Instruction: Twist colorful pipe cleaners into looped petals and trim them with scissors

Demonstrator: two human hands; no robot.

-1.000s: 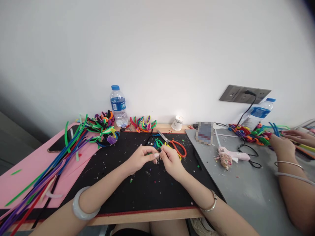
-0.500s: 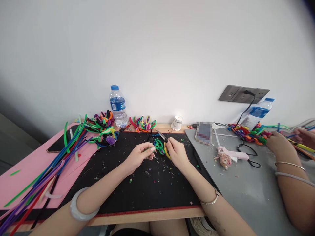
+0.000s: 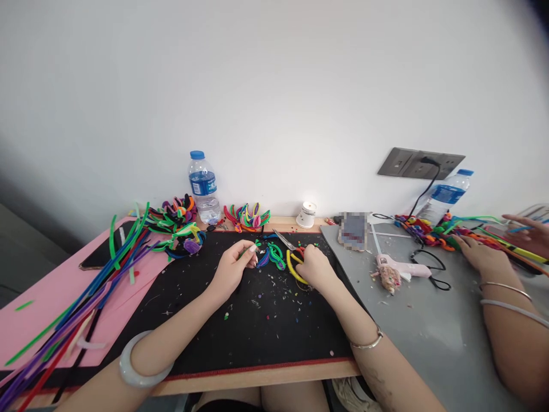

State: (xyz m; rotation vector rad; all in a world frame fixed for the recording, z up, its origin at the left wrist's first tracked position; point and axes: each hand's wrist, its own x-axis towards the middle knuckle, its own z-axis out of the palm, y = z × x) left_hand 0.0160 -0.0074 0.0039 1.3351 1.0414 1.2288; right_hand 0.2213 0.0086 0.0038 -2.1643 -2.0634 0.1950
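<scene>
My left hand [image 3: 235, 264] is closed in a pinch, with the looped end of a short green pipe cleaner [image 3: 258, 244] showing at its fingertips. My right hand [image 3: 315, 268], fingers curled, is on the handles of a pair of scissors [image 3: 294, 262] with yellow and red grips. The metal blades point away to the upper left, low over the black mat [image 3: 257, 337]. Between the hands lie bent green pipe cleaners [image 3: 277, 257] and blue-purple ones [image 3: 263, 258].
Long pipe cleaners [image 3: 92, 297] and a phone [image 3: 101, 252] lie at left on pink sheet. Along the wall stand a water bottle [image 3: 204, 189], a multicoloured pipe-cleaner bundle [image 3: 247, 217] and a paper cup [image 3: 306, 214]. Right are a pink glue gun [image 3: 409, 269] and a co-worker's hands [image 3: 484, 254].
My right hand has lowered the scissors and moved slightly right, showing more of the yellow handle. My left hand has shifted slightly left and up. The co-worker's hands have moved a little.
</scene>
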